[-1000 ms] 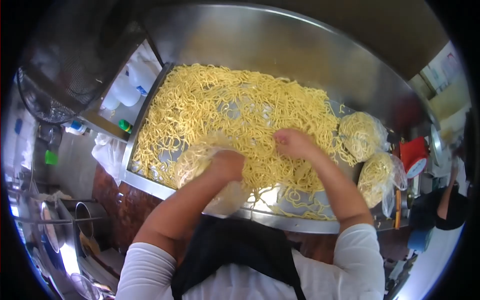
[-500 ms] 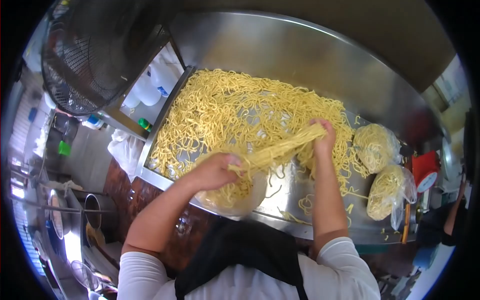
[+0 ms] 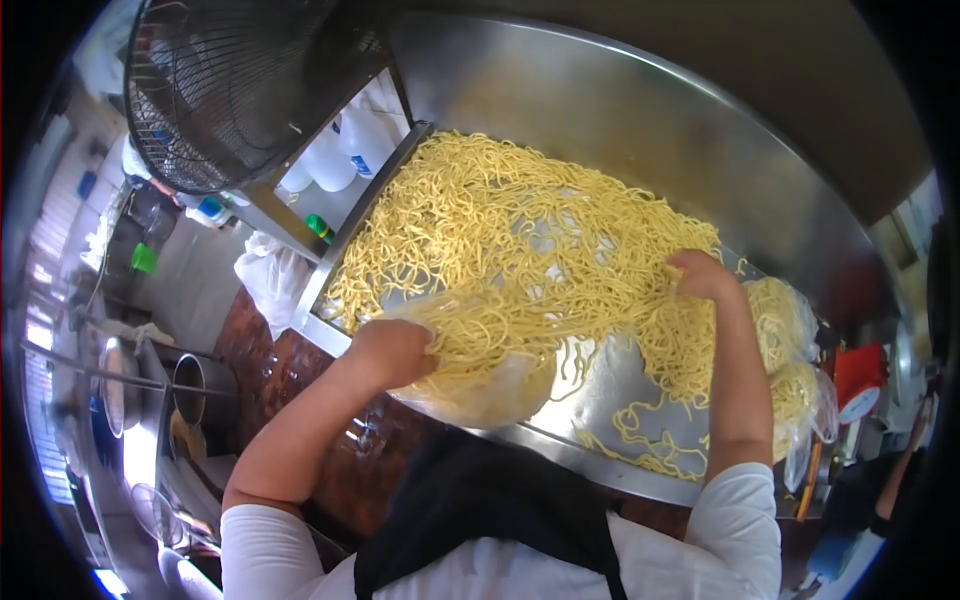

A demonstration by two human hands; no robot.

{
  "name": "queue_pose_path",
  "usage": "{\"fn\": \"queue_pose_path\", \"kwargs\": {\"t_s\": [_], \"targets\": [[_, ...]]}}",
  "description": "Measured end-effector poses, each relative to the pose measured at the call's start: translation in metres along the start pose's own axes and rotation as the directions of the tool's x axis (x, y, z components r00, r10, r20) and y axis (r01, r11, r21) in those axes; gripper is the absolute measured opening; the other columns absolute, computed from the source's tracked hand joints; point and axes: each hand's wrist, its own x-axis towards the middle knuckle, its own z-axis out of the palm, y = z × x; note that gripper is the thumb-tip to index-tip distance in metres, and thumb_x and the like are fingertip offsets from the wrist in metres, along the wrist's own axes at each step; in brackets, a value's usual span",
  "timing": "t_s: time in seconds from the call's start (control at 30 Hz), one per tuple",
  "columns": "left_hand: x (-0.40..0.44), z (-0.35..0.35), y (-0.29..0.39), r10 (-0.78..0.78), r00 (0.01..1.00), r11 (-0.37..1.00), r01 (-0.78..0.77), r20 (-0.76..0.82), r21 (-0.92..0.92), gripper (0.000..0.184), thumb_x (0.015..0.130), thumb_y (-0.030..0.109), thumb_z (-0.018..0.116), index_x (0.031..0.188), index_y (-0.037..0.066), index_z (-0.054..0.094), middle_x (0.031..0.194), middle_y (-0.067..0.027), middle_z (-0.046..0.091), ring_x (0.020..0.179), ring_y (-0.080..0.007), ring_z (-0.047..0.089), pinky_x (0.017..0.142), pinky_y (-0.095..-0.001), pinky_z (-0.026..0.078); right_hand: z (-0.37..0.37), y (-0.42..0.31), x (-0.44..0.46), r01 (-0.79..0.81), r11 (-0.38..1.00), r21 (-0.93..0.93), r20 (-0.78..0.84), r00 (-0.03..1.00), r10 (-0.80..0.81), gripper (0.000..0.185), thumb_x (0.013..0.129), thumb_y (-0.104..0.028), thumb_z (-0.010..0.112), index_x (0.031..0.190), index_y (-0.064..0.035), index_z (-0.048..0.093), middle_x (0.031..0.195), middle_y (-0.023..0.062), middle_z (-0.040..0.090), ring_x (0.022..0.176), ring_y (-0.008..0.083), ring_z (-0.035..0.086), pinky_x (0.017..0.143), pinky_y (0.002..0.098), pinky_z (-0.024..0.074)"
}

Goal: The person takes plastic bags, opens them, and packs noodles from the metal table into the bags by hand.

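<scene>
Yellow noodles (image 3: 480,210) lie in a thick, loose layer over the steel tray (image 3: 600,365). At the tray's front edge a clear plastic bag (image 3: 500,395) bulges with noodles. My left hand (image 3: 393,353) is closed at the bag's left side, gripping its rim; the fingertips are partly hidden. Strands trail from the bag's mouth across to the heap on the right. There my right hand (image 3: 703,276) has its fingers curled into the noodles, and the strands in its grasp are partly covered by the hand.
Two filled noodle bags (image 3: 780,320) stand beyond my right forearm, near a red scale (image 3: 860,375). A wire-guarded fan (image 3: 230,100) hangs at upper left. White jugs (image 3: 335,160) and a white plastic bag (image 3: 272,285) are left of the tray. Another person's arm (image 3: 905,460) shows far right.
My right hand has come down from holding a stretched bunch of noodles to the heap at the right. That bunch now droops into the bag and onto the tray. The view has shifted slightly.
</scene>
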Motion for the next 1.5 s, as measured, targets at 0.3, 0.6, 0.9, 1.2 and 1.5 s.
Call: {"fn": "queue_pose_path", "kwargs": {"t_s": [0.3, 0.6, 0.9, 1.2, 1.5], "targets": [[-0.023, 0.009, -0.034, -0.095, 0.958, 0.533, -0.180, -0.271, -0.827, 0.039, 0.096, 0.032, 0.051, 0.115, 0.000, 0.061, 0.097, -0.0141, 0.070, 0.093, -0.0206, 0.066, 0.078, -0.0340, 0.050, 0.121, -0.220, 0.017, 0.368, 0.852, 0.373, 0.200, 0.864, -0.462, 0.067, 0.065, -0.029, 0.080, 0.124, -0.0078, 0.057, 0.118, 0.0173, 0.061, 0.108, 0.0308, 0.059, 0.093, 0.0378, 0.0461], [-0.067, -0.069, 0.038, -0.003, 0.881, -0.297, -0.452, -0.473, -0.841, 0.035, 0.097, 0.022, 0.045, 0.111, -0.006, 0.061, 0.055, -0.0015, 0.045, 0.043, -0.0094, 0.038, 0.043, -0.0228, 0.033, 0.044, -0.321, -0.068, 0.468, 0.570, 0.675, -0.274, 0.877, -0.396, 0.024, 0.079, -0.024, 0.061, 0.093, -0.0048, 0.064, 0.089, 0.0166, 0.066, 0.086, 0.0308, 0.065, 0.077, 0.0399, 0.0497], [-0.081, -0.012, -0.016, -0.060, 0.845, -0.302, -0.523, -0.532, -0.797, 0.049, 0.096, 0.034, 0.045, 0.118, -0.008, 0.056, 0.053, -0.0001, 0.043, 0.038, -0.0056, 0.032, 0.039, -0.0201, 0.027, 0.044, -0.349, -0.056, 0.540, 0.813, 0.217, 0.170, 0.799, -0.577, 0.035, 0.086, -0.035, 0.057, 0.112, -0.0122, 0.062, 0.109, 0.0168, 0.063, 0.098, 0.0312, 0.062, 0.082, 0.0404, 0.0491], [-0.095, 0.039, -0.071, -0.162, 0.826, -0.653, -0.499, -0.539, -0.569, 0.068, 0.097, 0.046, 0.037, 0.135, -0.010, 0.035, 0.064, -0.0016, 0.049, 0.041, -0.0060, 0.035, 0.041, -0.0218, 0.031, 0.129, -0.202, -0.020, 0.355, 0.697, 0.623, 0.060, 0.866, -0.496, 0.055, 0.072, -0.034, 0.071, 0.119, -0.0087, 0.057, 0.109, 0.0148, 0.062, 0.101, 0.0336, 0.057, 0.087, 0.0438, 0.0449], [-0.020, 0.000, -0.020, 0.371, 0.811, 0.185, -0.541, -0.452, -0.820, 0.089, 0.070, 0.038, 0.080, 0.139, -0.002, 0.039, 0.102, -0.0055, 0.062, 0.050, -0.0019, 0.042, 0.046, -0.0170, 0.036, 0.096, -0.219, -0.064, 0.495, 0.785, 0.373, -0.319, 0.862, -0.393, 0.022, 0.072, -0.011, 0.061, 0.092, -0.0057, 0.063, 0.076, 0.0123, 0.063, 0.073, 0.0262, 0.063, 0.068, 0.0365, 0.0489]]}}
